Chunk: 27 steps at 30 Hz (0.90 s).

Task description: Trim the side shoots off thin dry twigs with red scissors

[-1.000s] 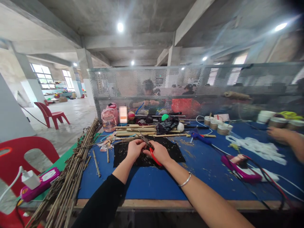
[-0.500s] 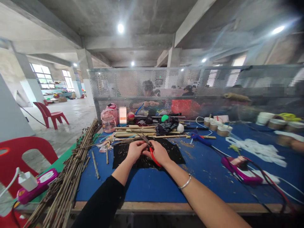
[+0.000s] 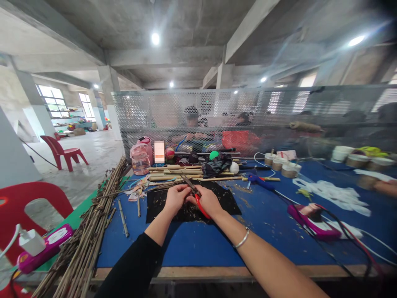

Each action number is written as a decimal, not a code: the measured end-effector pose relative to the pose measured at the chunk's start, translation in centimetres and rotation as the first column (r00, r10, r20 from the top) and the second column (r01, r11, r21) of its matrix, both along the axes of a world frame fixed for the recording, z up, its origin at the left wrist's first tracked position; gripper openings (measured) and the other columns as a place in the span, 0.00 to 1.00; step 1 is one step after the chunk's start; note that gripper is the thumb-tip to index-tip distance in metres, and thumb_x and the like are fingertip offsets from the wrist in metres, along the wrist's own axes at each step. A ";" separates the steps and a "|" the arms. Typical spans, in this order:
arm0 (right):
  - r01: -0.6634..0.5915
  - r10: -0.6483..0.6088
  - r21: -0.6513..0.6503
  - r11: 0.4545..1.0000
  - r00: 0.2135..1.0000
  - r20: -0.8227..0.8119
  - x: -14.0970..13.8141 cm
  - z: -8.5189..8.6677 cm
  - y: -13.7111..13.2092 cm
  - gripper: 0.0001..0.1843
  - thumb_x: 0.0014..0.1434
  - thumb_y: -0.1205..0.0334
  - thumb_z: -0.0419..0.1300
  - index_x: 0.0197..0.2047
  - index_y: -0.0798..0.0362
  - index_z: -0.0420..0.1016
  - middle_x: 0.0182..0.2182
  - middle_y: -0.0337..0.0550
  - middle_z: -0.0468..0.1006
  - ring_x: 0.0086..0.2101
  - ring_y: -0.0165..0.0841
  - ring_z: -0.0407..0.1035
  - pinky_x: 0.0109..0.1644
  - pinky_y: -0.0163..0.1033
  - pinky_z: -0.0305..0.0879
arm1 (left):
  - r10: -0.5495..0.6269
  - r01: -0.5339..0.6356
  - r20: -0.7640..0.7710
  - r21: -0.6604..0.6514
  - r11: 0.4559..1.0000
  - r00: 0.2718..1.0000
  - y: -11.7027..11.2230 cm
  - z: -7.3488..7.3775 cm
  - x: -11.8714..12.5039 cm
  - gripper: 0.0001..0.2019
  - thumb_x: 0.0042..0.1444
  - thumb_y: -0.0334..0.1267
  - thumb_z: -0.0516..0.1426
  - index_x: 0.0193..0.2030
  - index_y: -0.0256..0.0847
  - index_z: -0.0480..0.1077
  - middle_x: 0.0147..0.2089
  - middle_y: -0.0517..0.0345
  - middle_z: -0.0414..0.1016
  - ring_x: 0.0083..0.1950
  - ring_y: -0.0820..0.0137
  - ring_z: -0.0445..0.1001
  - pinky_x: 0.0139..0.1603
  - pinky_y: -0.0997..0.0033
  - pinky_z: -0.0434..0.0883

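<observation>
Where scissors [image 3: 201, 203] point, sticks [image 3: 180, 167] across, bottle [image 3: 140, 159] behind

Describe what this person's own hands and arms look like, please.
The left hand is gloveless, with a plain black sleeve ending partway down the forearm. The right hand is gloveless too; a thin, silver-coloured bangle circles that arm near the wrist, and no sleeve shows there.

I can't read any words or numbers here. The pale card [image 3: 159, 152] with the orange patch is all blurry squares. The purple power strip [image 3: 46, 249] on the left has a white part, but it is too small to read.
</observation>
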State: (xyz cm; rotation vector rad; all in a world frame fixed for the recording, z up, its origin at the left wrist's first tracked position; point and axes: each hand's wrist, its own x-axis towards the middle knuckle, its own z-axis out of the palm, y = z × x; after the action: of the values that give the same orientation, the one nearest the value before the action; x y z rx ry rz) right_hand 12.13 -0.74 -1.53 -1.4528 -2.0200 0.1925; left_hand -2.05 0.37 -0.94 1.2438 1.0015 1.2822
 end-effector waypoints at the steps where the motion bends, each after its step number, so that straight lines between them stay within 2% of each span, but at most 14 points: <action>1: 0.004 -0.004 -0.007 1.000 1.000 0.005 0.0 0.0 0.0 0.22 0.51 0.47 0.59 0.47 0.47 0.69 0.36 0.44 0.77 0.37 0.37 0.71 0.38 0.36 0.62 | 0.004 -0.003 0.002 -0.003 1.000 1.000 0.0 0.0 0.0 0.13 0.43 0.40 0.61 0.34 0.33 0.75 0.20 0.59 0.72 0.16 0.81 0.59 0.16 0.80 0.56; 5: 0.028 -0.027 -0.019 0.999 0.999 0.034 0.0 -0.1 -0.1 0.20 0.52 0.45 0.57 0.45 0.45 0.70 0.35 0.42 0.77 0.36 0.37 0.72 0.36 0.36 0.61 | -0.004 0.004 0.028 0.003 1.000 1.000 0.3 -0.2 -0.1 0.12 0.44 0.39 0.60 0.35 0.33 0.75 0.23 0.57 0.73 0.19 0.78 0.64 0.19 0.80 0.60; 8: 0.043 -0.043 0.007 0.999 0.998 0.055 -0.1 -0.1 -0.2 0.22 0.51 0.43 0.57 0.45 0.46 0.68 0.37 0.43 0.76 0.38 0.37 0.71 0.37 0.36 0.61 | -0.008 0.007 0.022 0.048 0.999 1.000 0.5 -0.4 -0.3 0.11 0.46 0.39 0.59 0.34 0.34 0.75 0.27 0.55 0.75 0.25 0.75 0.69 0.24 0.79 0.64; 14: 0.003 -0.004 0.011 1.000 0.998 0.061 -0.2 0.0 -0.1 0.25 0.50 0.45 0.59 0.47 0.49 0.66 0.37 0.44 0.73 0.38 0.35 0.69 0.39 0.35 0.60 | -0.021 0.030 -0.093 0.100 0.994 0.995 0.3 -0.4 -0.3 0.10 0.47 0.39 0.57 0.32 0.35 0.76 0.26 0.56 0.75 0.26 0.73 0.70 0.27 0.77 0.64; 19: 0.008 -0.008 0.013 1.000 0.999 0.046 -0.1 0.1 -0.2 0.22 0.52 0.45 0.57 0.46 0.49 0.67 0.36 0.43 0.74 0.38 0.35 0.69 0.40 0.36 0.60 | -0.020 0.025 -0.058 0.082 0.996 0.998 0.1 -0.3 -0.1 0.10 0.46 0.37 0.58 0.33 0.34 0.76 0.28 0.55 0.76 0.27 0.73 0.70 0.29 0.76 0.65; 24: 0.021 -0.021 0.015 1.000 0.999 0.033 -0.3 0.1 -0.2 0.22 0.52 0.45 0.57 0.46 0.49 0.66 0.38 0.44 0.74 0.40 0.36 0.69 0.41 0.36 0.61 | 0.028 -0.028 -0.050 0.005 1.000 0.998 0.3 -0.5 -0.1 0.09 0.44 0.37 0.59 0.31 0.34 0.75 0.25 0.57 0.74 0.23 0.75 0.67 0.25 0.76 0.63; 27: 0.010 -0.012 0.040 0.999 0.999 0.047 -0.4 0.0 -0.1 0.23 0.50 0.46 0.59 0.46 0.50 0.66 0.37 0.45 0.73 0.40 0.36 0.69 0.41 0.37 0.61 | 0.036 -0.033 -0.049 0.055 0.998 0.998 0.4 -0.6 -0.2 0.07 0.44 0.36 0.58 0.29 0.34 0.75 0.25 0.56 0.75 0.25 0.73 0.69 0.28 0.76 0.65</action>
State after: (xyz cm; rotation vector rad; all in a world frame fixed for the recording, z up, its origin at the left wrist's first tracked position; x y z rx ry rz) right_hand 11.75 -0.84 -1.55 -1.4565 -2.0411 0.1143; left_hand -2.21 0.80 -1.51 1.3110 1.0340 1.3183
